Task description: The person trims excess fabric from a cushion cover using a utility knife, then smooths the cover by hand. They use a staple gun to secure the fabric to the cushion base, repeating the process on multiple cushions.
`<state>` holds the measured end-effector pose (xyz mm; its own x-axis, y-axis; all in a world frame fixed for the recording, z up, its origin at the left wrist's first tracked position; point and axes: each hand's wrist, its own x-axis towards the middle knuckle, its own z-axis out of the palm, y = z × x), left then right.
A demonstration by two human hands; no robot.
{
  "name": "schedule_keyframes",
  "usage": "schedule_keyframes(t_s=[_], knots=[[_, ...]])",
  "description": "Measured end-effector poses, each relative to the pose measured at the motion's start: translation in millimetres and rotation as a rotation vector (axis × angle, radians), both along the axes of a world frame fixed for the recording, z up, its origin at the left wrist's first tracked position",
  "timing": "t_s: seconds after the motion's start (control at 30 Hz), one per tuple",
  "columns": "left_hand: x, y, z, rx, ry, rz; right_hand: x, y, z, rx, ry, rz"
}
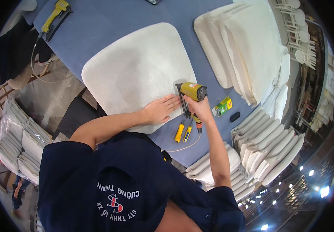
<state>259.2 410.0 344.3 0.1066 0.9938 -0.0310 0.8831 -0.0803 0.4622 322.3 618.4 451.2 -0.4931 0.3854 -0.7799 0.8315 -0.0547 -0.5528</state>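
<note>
A pale, upholstered seat pad [136, 65] with rounded corners lies on the blue-grey table. My left hand [161, 110] rests flat on its near right part, fingers stretched out together towards the right. My right hand [200, 110] grips a yellow and black pneumatic staple gun [192, 90] by its handle. The gun's narrow black magazine side is at the pad's right edge, close to my left fingertips; whether its nose touches the pad I cannot tell. An air hose [190, 146] runs from the gun's orange and grey coupling.
Two yellow-handled hand tools [179, 132] lie beside the hose. Right of the gun are a green and yellow box [223, 106] and a small black object [235, 116]. Piled pale pads and fabric [248, 50] stand at right, stacked pads [267, 143] below. Another staple gun [55, 17] lies far left.
</note>
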Motion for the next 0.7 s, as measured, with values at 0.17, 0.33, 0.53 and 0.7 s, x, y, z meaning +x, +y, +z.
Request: schedule_keyframes(t_s=[0.17, 0.33, 0.53, 0.7], knots=[[-2.3, -6.2, -0.9, 0.066, -0.125, -0.026, 1.3, -3.4, -29.2, 0.168, -0.010, 0.131], [-20.7, -12.3, -24.8, 0.258, -0.282, -0.033, 10.9, -11.6, -1.8, 0.175, 0.005, 0.055], [-205.9, -35.0, -19.8, 0.151, 0.072, 0.865, 65.5, -53.0, 15.9, 0.143, 0.009, -0.231], [-229.0, -64.0, -36.9, -0.021, 0.022, 1.003, 84.4, -83.0, 12.7, 0.057, 0.036, -0.326]])
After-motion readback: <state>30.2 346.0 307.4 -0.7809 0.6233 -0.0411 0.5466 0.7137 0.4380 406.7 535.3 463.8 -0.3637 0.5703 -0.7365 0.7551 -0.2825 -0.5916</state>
